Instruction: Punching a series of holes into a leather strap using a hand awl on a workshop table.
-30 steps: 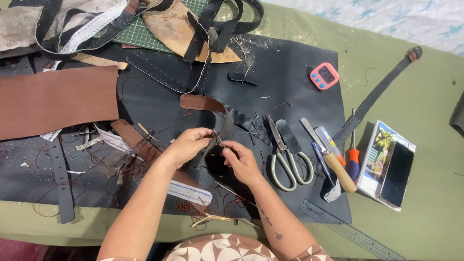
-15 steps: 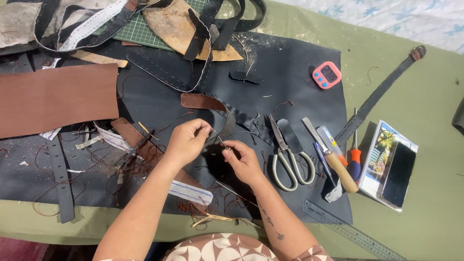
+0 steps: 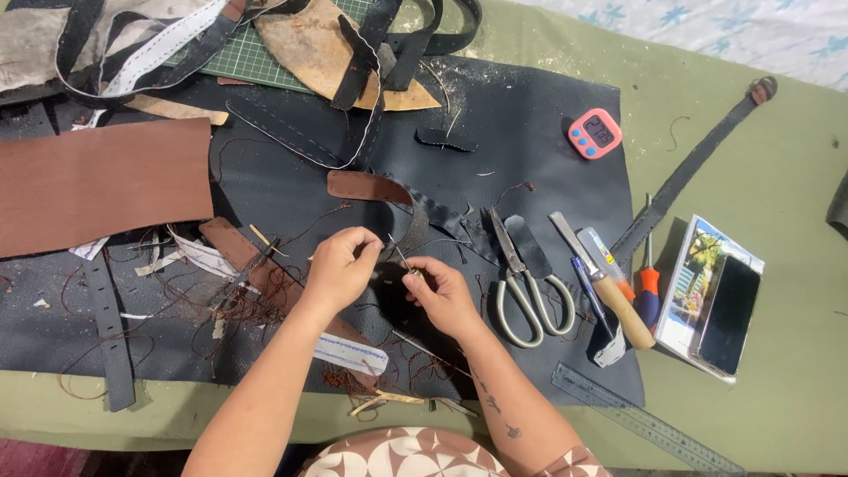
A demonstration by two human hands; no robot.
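Observation:
My right hand (image 3: 444, 296) is shut on a thin metal needle (image 3: 401, 257) that points up and to the left. My left hand (image 3: 340, 265) has its fingertips pinched just left of the needle's tip, on what looks like a fine thread, too thin to make out. Just behind both hands lies a dark strap (image 3: 415, 221) with a brown leather end (image 3: 362, 187), curling on the black mat (image 3: 530, 115). Loose brown thread (image 3: 256, 305) is tangled to the left of my left wrist.
Right of my right hand lie scissors (image 3: 530, 296), a wooden-handled tool (image 3: 609, 296) and an orange screwdriver (image 3: 647, 287). Farther right are a phone on a booklet (image 3: 726, 314), a metal ruler (image 3: 645, 430), a pink timer (image 3: 594, 133) and a long strap (image 3: 689, 177). A brown leather sheet (image 3: 97, 185) is at left.
My left hand let go of the dark strap, rose to the needle's tip and now pinches beside it. The right hand stayed put with the needle.

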